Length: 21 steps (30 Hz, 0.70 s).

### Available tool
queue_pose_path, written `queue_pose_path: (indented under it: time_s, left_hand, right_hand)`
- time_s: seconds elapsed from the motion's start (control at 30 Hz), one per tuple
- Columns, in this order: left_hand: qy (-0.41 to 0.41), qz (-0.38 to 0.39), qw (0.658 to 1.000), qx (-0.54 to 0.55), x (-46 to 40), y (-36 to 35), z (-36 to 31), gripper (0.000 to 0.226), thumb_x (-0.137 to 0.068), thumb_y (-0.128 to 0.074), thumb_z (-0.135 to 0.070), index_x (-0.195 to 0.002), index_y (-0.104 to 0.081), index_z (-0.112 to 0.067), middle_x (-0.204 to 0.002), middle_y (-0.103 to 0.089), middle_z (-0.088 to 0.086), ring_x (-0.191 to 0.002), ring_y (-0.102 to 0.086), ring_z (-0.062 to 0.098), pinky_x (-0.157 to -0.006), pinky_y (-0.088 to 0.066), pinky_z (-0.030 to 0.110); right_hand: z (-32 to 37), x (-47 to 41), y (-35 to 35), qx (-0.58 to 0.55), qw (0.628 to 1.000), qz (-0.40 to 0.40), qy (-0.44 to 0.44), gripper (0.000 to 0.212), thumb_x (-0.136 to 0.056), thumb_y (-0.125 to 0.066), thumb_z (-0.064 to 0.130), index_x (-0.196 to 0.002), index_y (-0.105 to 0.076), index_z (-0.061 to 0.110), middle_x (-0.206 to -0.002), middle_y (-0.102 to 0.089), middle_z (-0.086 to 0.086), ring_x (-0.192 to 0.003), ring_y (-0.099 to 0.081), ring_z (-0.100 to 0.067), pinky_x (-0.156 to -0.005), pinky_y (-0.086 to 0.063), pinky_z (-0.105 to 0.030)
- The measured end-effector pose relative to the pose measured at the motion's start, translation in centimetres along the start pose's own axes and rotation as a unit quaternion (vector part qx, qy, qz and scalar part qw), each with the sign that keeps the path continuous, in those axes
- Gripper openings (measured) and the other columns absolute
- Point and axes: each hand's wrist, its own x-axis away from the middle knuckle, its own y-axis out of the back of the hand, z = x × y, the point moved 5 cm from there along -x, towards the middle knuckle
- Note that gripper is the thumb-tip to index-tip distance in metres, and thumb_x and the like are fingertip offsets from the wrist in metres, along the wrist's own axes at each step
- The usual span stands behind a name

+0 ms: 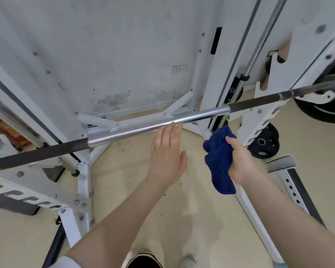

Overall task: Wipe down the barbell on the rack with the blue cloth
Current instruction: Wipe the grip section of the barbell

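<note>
The barbell (135, 129) runs across the white rack (259, 117) from lower left to upper right, with a shiny chrome middle and dark knurled sections on both sides. My left hand (167, 151) is stretched out flat, its fingertips reaching the chrome part from below. My right hand (240, 161) grips a bunched blue cloth (219, 163), held just below and in front of the bar, apart from it.
Black weight plates (264, 144) lie on the floor at right, and a large plate (321, 111) sits on the bar's right end. The rack's white uprights and base struts (83, 171) stand on both sides. A perforated white post (292, 188) lies at right. Beige floor below.
</note>
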Motion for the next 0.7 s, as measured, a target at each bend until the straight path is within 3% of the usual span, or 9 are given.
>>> queue_pose_path:
  time_s: [0.1,0.2,0.27,0.33,0.4,0.5,0.53,0.6,0.7]
  left_hand:
    - [-0.014,0.013,1.000,-0.005,-2.6,-1.2,-2.0,0.059,-0.081,-0.059,-0.013,-0.137,-0.039,-0.008,-0.144,-0.037,0.014,-0.135,-0.027,0.035,-0.111,-0.024,0.045]
    - [-0.038,0.002,0.999,-0.001,-5.4,-2.1,-3.3,0.045,-0.079,-0.061,-0.009,-0.123,-0.054,-0.007,-0.137,-0.045,0.017,-0.130,-0.033,0.037,-0.105,-0.031,0.050]
    - [-0.068,-0.017,0.998,0.002,-7.5,-2.9,-4.1,0.041,-0.074,-0.063,-0.006,-0.115,-0.059,-0.004,-0.129,-0.052,0.018,-0.123,-0.039,0.033,-0.095,-0.038,0.046]
    - [-0.100,-0.010,0.995,0.004,-9.7,-3.9,-5.0,0.037,-0.072,-0.062,-0.004,-0.109,-0.061,0.000,-0.119,-0.058,0.019,-0.114,-0.044,0.032,-0.087,-0.042,0.041]
    - [-0.118,0.056,0.991,-0.015,-11.9,-5.3,-5.9,0.035,-0.081,-0.058,-0.007,-0.115,-0.059,0.001,-0.121,-0.057,0.018,-0.113,-0.048,0.034,-0.091,-0.045,0.043]
    - [-0.091,0.147,0.981,-0.092,-14.8,-7.3,-6.6,0.043,-0.094,-0.047,-0.027,-0.134,-0.044,-0.012,-0.135,-0.047,0.006,-0.123,-0.041,0.026,-0.099,-0.033,0.035]
    - [-0.085,0.157,0.977,-0.114,-15.4,-7.7,-6.8,0.044,-0.094,-0.046,-0.031,-0.134,-0.043,-0.014,-0.135,-0.048,0.004,-0.122,-0.042,0.025,-0.098,-0.033,0.035]
    - [-0.077,0.161,0.974,-0.142,-16.6,-8.5,-7.1,0.038,-0.094,-0.046,-0.035,-0.126,-0.049,-0.015,-0.128,-0.053,0.004,-0.116,-0.049,0.026,-0.093,-0.037,0.035]
    - [-0.069,0.152,0.975,-0.144,-18.0,-8.9,-7.1,0.029,-0.094,-0.046,-0.036,-0.112,-0.054,-0.015,-0.111,-0.060,0.005,-0.101,-0.057,0.025,-0.078,-0.039,0.033]
  right_hand:
    - [4.5,-0.9,1.2,0.116,0.990,-0.058,0.060,0.042,-0.095,-0.048,0.037,-0.135,-0.046,0.024,-0.120,-0.056,-0.002,-0.108,-0.053,-0.023,-0.092,-0.041,-0.035]
    - [8.6,-1.9,0.9,0.132,0.979,-0.063,0.140,0.029,-0.098,-0.044,0.032,-0.126,-0.046,0.028,-0.111,-0.058,0.001,-0.093,-0.055,-0.018,-0.075,-0.044,-0.031]
    - [11.4,-2.2,0.5,0.181,0.950,-0.072,0.245,0.035,-0.099,-0.038,0.022,-0.134,-0.041,0.026,-0.114,-0.053,0.003,-0.097,-0.052,-0.015,-0.081,-0.042,-0.030]
    - [14.3,-1.9,0.2,0.277,0.878,-0.090,0.381,0.045,-0.097,-0.032,0.007,-0.140,-0.035,0.019,-0.126,-0.046,-0.001,-0.107,-0.046,-0.014,-0.094,-0.037,-0.030]
    - [16.6,-1.9,-0.3,0.400,0.764,-0.119,0.492,0.055,-0.091,-0.034,-0.005,-0.143,-0.032,0.014,-0.139,-0.037,-0.005,-0.117,-0.039,-0.015,-0.099,-0.030,-0.025]
    - [17.0,-4.6,-2.2,0.610,0.598,-0.090,0.513,0.052,-0.093,-0.043,0.008,-0.144,-0.035,0.019,-0.147,-0.036,-0.005,-0.131,-0.031,-0.025,-0.109,-0.027,-0.038]
    - [16.0,-6.1,-2.8,0.675,0.567,-0.049,0.469,0.045,-0.097,-0.039,0.022,-0.142,-0.037,0.023,-0.147,-0.037,0.000,-0.137,-0.027,-0.024,-0.113,-0.019,-0.044]
    - [13.5,-8.4,-3.1,0.736,0.553,0.024,0.390,0.053,-0.095,-0.017,0.047,-0.136,-0.045,0.028,-0.143,-0.043,0.008,-0.138,-0.026,-0.017,-0.115,-0.007,-0.046]
    - [13.1,-9.6,-3.0,0.721,0.523,0.019,0.454,0.074,-0.082,0.001,0.048,-0.123,-0.056,0.027,-0.124,-0.057,0.011,-0.120,-0.042,-0.014,-0.109,-0.011,-0.035]
